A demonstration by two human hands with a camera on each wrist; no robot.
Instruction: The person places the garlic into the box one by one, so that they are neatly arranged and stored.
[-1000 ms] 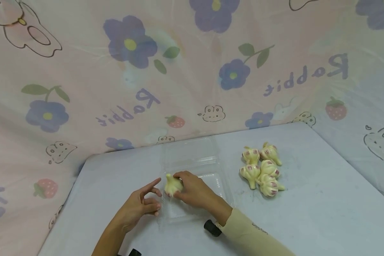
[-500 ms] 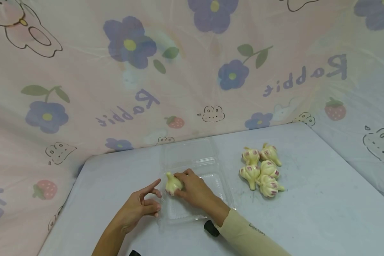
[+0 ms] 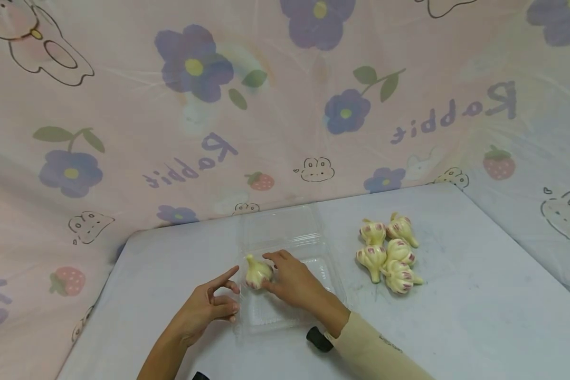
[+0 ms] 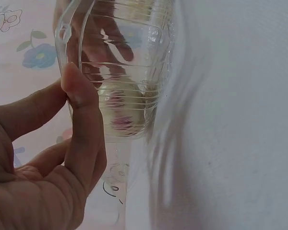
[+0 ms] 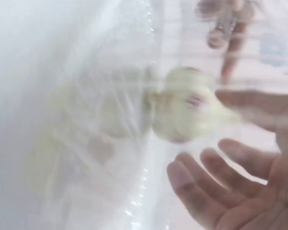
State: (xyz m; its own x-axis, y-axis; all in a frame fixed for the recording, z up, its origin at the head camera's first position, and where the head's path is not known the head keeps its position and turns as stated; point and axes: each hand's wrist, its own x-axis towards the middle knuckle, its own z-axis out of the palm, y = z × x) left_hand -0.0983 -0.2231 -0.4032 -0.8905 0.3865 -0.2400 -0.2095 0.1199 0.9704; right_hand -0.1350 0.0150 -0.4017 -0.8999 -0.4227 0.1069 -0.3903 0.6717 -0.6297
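Note:
A white garlic bulb (image 3: 258,273) with purple marks stands in the left part of a clear plastic clamshell box (image 3: 266,319), its stem up. My right hand (image 3: 294,279) is around the bulb's right side, with its fingers spread and the index fingertip apart from it. In the blurred right wrist view the garlic bulb (image 5: 182,108) is near the spread fingers (image 5: 192,187). At the box's left edge my left hand (image 3: 204,306) touches the rim with loosely bent fingers. The left wrist view has a fingertip (image 4: 77,81) against the rim, the bulb behind the clear wall.
Several more garlic bulbs (image 3: 391,253) lie grouped to the right of the box on the white table (image 3: 465,306). The box's clear lid (image 3: 280,224) is folded back toward a patterned cloth backdrop (image 3: 285,105). A black device (image 3: 319,339) sits at the right wrist.
The right hand's index finger has lifted off the garlic bulb, and the hand has opened slightly to the right. The bulb has shifted a little; the left hand is almost still.

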